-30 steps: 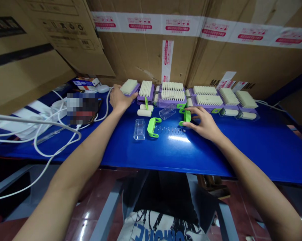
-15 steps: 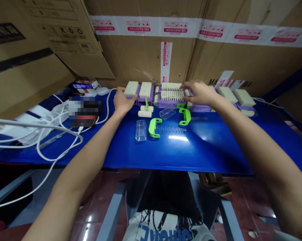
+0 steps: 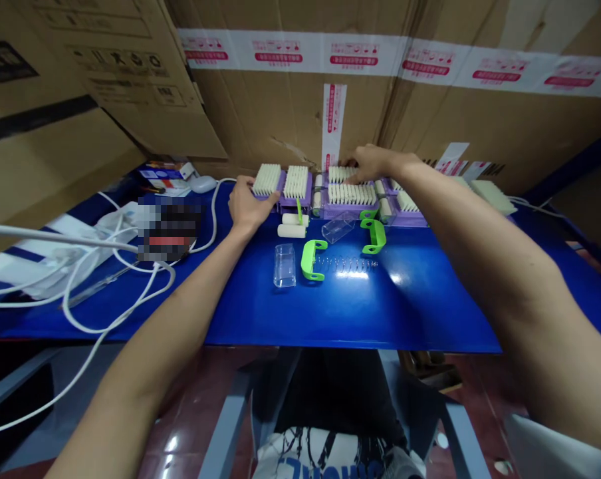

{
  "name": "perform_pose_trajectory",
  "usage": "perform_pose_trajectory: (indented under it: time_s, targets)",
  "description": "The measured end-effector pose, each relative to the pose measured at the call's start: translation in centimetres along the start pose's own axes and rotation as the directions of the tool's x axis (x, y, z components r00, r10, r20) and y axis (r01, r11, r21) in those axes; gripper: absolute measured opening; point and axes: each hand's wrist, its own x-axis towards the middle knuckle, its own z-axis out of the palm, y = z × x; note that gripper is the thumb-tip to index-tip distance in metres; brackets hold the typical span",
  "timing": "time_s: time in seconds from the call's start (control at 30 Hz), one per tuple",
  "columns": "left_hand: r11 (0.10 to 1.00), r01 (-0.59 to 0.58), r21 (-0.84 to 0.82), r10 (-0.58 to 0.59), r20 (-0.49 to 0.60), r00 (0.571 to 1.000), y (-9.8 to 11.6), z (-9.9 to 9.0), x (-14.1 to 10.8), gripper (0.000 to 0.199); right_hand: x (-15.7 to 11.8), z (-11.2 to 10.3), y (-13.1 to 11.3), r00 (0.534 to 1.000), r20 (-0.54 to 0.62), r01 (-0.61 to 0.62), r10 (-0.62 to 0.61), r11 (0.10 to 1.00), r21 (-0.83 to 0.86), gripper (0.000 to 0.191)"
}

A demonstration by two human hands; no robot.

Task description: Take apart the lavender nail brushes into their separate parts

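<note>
My left hand (image 3: 248, 205) is closed around the left end of a row of purple plastic pieces. Its thumb lies along the front of a purple holder with a cream ridged block (image 3: 267, 179) on top. A similar ridged block (image 3: 296, 181) stands just right of it. At the middle purple holder (image 3: 348, 211), my right hand (image 3: 373, 163) pinches the rear cream ridged block (image 3: 338, 174) between thumb and fingers. The front ridged block (image 3: 352, 195) sits before it. Cream rollers (image 3: 291, 231) and a thin green piece (image 3: 299, 211) lie near my left hand.
In front lie a green bracket (image 3: 313, 260), another green bracket (image 3: 374, 234), a metal spring (image 3: 350, 264) and clear plastic covers (image 3: 284, 265). White cables (image 3: 131, 256) and a blurred device fill the left side. A cardboard wall (image 3: 280, 106) rises behind the blue table (image 3: 330, 319).
My right hand has moved left and back, onto the rear ridged block of the middle holder. My left hand keeps its hold at the left end. The view has shifted slightly.
</note>
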Motion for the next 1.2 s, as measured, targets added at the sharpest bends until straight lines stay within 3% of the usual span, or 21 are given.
perform_pose_trajectory:
  time_s: [0.1, 0.27, 0.37, 0.47, 0.57, 0.7, 0.83, 0.9, 0.97, 1.03, 1.13, 1.2]
  targets:
    - [1.000, -0.002, 0.029, 0.002, 0.018, 1.000, 0.5, -0.1, -0.2, 0.048, 0.7, 0.1, -1.3, 0.999, 0.009, -0.046, 0.046, 0.999, 0.006, 0.073]
    - [0.999, -0.007, 0.052, 0.005, 0.040, 0.999, 0.6, -0.1, -0.2, 0.048, 0.6, -0.1, -3.2, 0.996, -0.067, -0.061, 0.063, 0.997, 0.042, 0.059]
    - [0.999, -0.007, 0.044, 0.005, 0.039, 0.999, 0.4, 0.0, -0.1, 0.051, -0.7, -1.9, -4.4, 0.988, -0.083, -0.128, 0.132, 0.990, 0.052, 0.054]
    - [0.999, -0.012, 0.037, 0.010, 0.046, 0.999, 0.2, 0.1, 0.1, 0.055, -2.4, -5.2, -5.5, 0.969, -0.110, -0.214, 0.221, 0.974, 0.076, 0.053]
    - [1.000, -0.006, 0.022, 0.005, 0.046, 0.999, 0.0, 0.2, 0.1, 0.058, -4.7, -8.9, -6.5, 0.942, -0.253, -0.201, 0.222, 0.974, 0.108, 0.060]
    - [1.000, -0.017, 0.007, 0.017, 0.017, 1.000, 0.1, 0.4, -0.2, 0.054, -9.9, -11.4, -7.8, 0.824, -0.531, -0.155, 0.195, 0.981, 0.119, 0.058]
    - [1.000, -0.017, 0.001, 0.017, 0.013, 1.000, 0.4, 0.3, -0.5, 0.050, -16.1, -9.5, -7.3, 0.634, -0.727, -0.127, 0.263, 0.963, 0.237, 0.039]
    - [1.000, -0.007, 0.003, 0.007, 0.041, 0.999, 0.5, 0.1, -0.5, 0.052, -18.7, -7.4, -6.1, 0.582, -0.750, -0.078, 0.313, 0.940, 0.332, 0.041]
    - [1.000, -0.002, 0.005, 0.002, 0.047, 0.999, 0.8, -0.4, -0.5, 0.058, -20.7, -5.1, -5.0, 0.489, -0.779, -0.022, 0.393, 0.898, 0.439, 0.043]
    - [0.998, -0.058, -0.009, 0.058, -0.027, 0.998, 1.7, -1.2, -1.0, 0.065, -21.9, -3.1, -4.7, 0.433, -0.742, 0.044, 0.511, 0.811, 0.584, 0.046]
    - [0.948, -0.285, -0.142, 0.267, -0.135, 0.954, 4.4, -2.4, -3.2, 0.070, -22.8, -1.3, -6.5, 0.448, -0.648, 0.126, 0.616, 0.674, 0.728, 0.048]
    - [0.870, -0.379, -0.315, 0.388, -0.038, 0.921, 6.9, -3.0, -5.6, 0.073, -22.9, -1.1, -8.9, 0.502, -0.617, 0.132, 0.606, 0.652, 0.747, 0.050]
